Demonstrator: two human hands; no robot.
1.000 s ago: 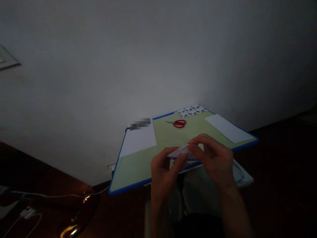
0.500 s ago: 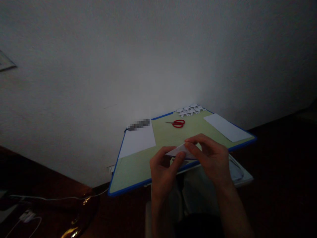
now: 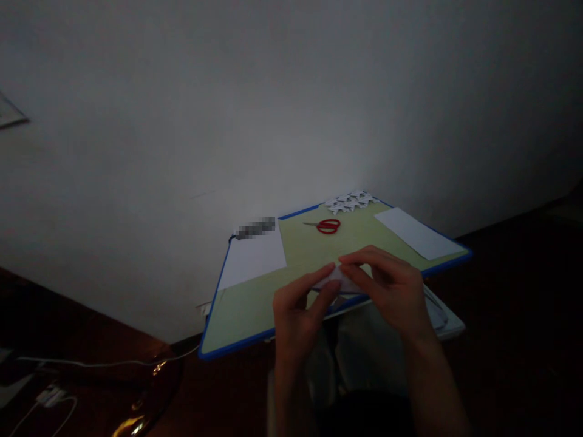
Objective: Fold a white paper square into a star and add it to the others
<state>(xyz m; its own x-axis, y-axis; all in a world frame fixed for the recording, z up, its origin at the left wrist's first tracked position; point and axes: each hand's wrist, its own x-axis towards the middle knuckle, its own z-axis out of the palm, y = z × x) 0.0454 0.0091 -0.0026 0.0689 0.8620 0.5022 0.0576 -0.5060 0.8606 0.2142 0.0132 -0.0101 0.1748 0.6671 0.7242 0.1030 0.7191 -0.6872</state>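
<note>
Above the near edge of the pale-green, blue-rimmed counter point(image 3: 246, 318), the left hand point(image 3: 297, 303) and right hand point(image 3: 395, 288) are both pinching a small folded white paper piece point(image 3: 346, 283), its folding seemingly unfinished. At the far edge, folded pointed white paper shapes point(image 3: 350, 201) are lying, apparently done; flat white paper sheets point(image 3: 416, 232) are lying unfolded left and right.
</note>
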